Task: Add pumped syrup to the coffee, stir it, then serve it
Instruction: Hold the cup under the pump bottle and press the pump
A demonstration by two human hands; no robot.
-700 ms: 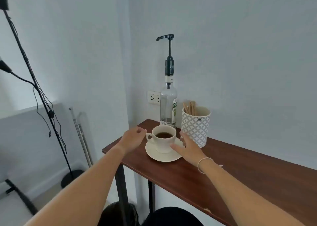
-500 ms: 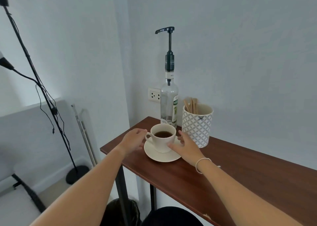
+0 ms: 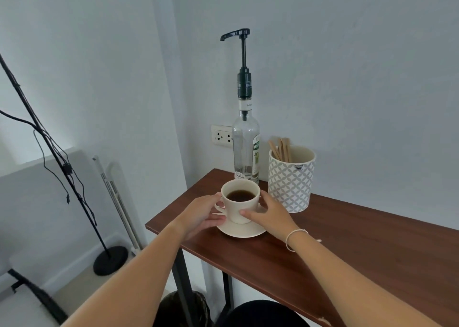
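While dark coffee fills it, hands (image 3: 198,217) seemingly cup (image 3: 240,208).

I count, placed off cup (image 3: 240,200): one cup; one saucer (image 3: 242,229) under it; one pump bottle (image 3: 246,142) just behind; one patterned pot (image 3: 291,180) behind-right; about four sticks (image 3: 282,149) inside pot; one double socket (image 3: 222,136) behind-left; two hands, left (image 3: 198,217), right (image 3: 269,213), flanking cup.

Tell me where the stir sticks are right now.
In the head view, the wooden stir sticks stand in the patterned white holder at the back of the wooden table, right of the syrup bottle, behind the coffee cup.
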